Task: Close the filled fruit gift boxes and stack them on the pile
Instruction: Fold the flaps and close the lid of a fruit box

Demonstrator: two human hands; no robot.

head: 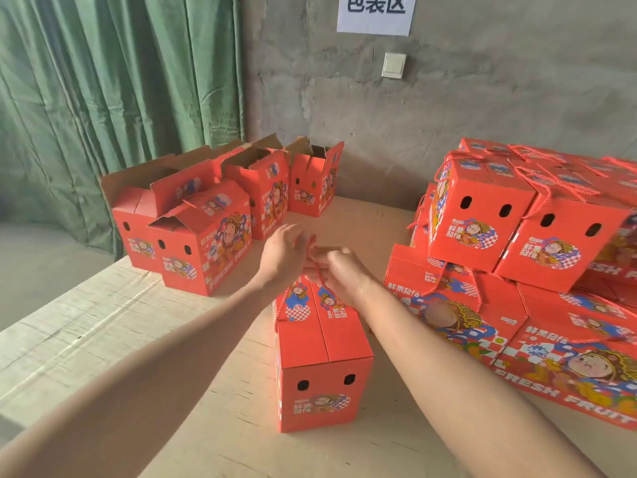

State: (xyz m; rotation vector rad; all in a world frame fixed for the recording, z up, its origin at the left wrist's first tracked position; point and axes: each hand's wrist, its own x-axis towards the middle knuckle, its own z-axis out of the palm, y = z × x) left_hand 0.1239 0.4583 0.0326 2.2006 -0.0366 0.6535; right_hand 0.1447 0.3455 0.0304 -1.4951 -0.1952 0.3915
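Note:
A red fruit gift box (322,360) stands in front of me on the table, its top flaps folded shut. Thin red rope handles (319,274) rise from its far end. My right hand (339,267) pinches the rope above the box's far end. Just left of it, my left hand (284,251) hovers with fingers spread and relaxed, close to the rope. A pile of closed red boxes (531,236) stands at the right, upright boxes resting on flat-lying ones. Several boxes with raised flaps (206,219) stand at the back left.
The wooden table (213,401) runs to an edge at the left, with a lower pale surface (62,322) beyond it. A green curtain (113,91) hangs behind the open boxes. A grey concrete wall with a light switch (393,65) and a paper sign (375,12) backs the table.

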